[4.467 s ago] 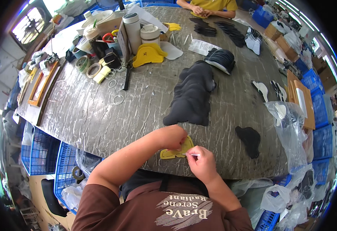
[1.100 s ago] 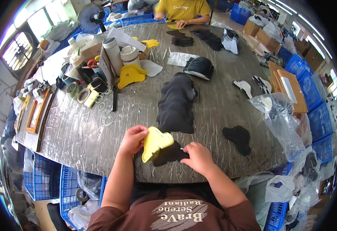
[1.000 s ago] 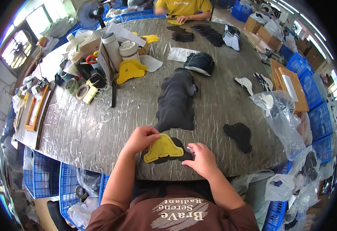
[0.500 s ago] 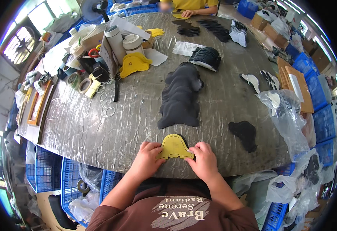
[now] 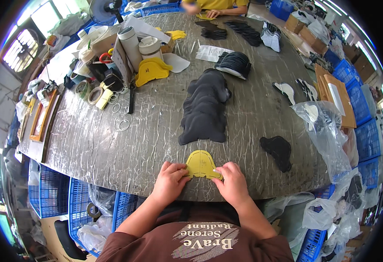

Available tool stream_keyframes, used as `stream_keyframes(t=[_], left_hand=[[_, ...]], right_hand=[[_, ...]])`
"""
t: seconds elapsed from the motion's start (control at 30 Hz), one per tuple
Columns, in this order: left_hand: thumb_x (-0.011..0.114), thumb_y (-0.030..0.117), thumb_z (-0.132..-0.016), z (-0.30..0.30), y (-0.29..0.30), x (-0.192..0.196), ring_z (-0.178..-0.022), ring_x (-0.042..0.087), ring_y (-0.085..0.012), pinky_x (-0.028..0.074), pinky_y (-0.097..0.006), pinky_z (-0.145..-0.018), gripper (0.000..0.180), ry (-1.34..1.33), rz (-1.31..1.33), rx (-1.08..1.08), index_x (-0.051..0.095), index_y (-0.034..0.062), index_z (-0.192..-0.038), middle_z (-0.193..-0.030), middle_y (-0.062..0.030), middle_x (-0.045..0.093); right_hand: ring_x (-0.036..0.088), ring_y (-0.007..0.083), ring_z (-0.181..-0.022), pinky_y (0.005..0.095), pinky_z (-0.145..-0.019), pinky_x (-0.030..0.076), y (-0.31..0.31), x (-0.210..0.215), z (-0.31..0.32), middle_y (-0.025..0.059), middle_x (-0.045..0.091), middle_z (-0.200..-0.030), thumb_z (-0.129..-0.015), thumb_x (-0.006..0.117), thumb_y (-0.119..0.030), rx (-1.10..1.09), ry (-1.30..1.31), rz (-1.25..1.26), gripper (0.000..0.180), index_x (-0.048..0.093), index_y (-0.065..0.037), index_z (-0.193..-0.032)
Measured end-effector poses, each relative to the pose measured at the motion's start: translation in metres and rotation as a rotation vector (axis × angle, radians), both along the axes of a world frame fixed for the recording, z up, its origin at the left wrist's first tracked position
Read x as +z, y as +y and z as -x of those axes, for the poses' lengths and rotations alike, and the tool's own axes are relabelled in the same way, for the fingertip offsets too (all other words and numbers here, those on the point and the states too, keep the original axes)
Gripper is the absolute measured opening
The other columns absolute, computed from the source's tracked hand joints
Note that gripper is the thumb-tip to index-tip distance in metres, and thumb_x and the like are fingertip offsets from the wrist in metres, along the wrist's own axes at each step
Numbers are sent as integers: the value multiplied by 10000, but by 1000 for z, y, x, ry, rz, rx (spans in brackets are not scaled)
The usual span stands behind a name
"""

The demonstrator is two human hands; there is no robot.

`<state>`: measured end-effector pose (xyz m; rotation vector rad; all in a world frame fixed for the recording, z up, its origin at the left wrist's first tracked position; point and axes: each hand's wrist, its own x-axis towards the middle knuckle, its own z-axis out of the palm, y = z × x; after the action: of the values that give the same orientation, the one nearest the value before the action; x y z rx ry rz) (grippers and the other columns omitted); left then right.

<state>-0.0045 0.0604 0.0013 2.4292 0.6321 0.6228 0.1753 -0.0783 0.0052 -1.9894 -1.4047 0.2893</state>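
Near the table's front edge lies a yellow, dome-shaped template (image 5: 200,163) with slots cut along its outline. My left hand (image 5: 171,181) pinches its lower left corner, thumb and fingers closed on it. Its lower right corner is gripped by my right hand (image 5: 231,180); a small pale spot shows at those fingertips, too small to name. Just beyond the template, a long row of overlapping black padded pieces (image 5: 204,109) stretches away from me. One single black piece (image 5: 277,152), with faint marked lines, rests apart on the right.
Past the row sits a bundle of black pieces (image 5: 234,64) beside a white paper slip (image 5: 211,53). Cups, tape rolls and a yellow piece (image 5: 153,70) crowd the left. A plastic bag (image 5: 322,131) hangs over the right edge. Across the table, a person's hand (image 5: 212,14) touches something yellow.
The template has shifted slightly right and straightened between my hands. A black edge that stuck out behind its upper right side no longer shows. The co-worker's hands moved a little.
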Motion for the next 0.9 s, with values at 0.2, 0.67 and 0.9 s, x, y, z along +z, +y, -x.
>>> stream_keyframes(t=[0.2, 0.67, 0.9], left_hand=[[745, 73, -721, -1, -1, -3, -856, 557, -279, 478, -367, -804, 186, -20, -10, 9, 692, 38, -896, -999, -72, 656], [739, 64, -729, 0, -2, -2, -883, 561, -290, 481, -370, -815, 187, -37, 5, 12, 690, 20, -904, -1006, -87, 651], [736, 59, -728, 0, -5, -4, -878, 552, -283, 483, -372, -800, 185, -14, -40, 20, 699, 45, -909, -1007, -76, 641]], right_hand=[[565, 299, -902, 390, -788, 488, 0, 1, -1, 101, 551, -925, -696, 771, -82, 15, 17, 21, 303, 642, -14, -961], [584, 293, -850, 387, -738, 491, 2, 0, -1, 102, 567, -897, -669, 794, -85, 1, -3, -14, 307, 658, -22, -937], [584, 299, -847, 388, -742, 490, 2, 0, 0, 106, 571, -888, -668, 796, -92, -4, 0, -16, 303, 661, -17, -929]])
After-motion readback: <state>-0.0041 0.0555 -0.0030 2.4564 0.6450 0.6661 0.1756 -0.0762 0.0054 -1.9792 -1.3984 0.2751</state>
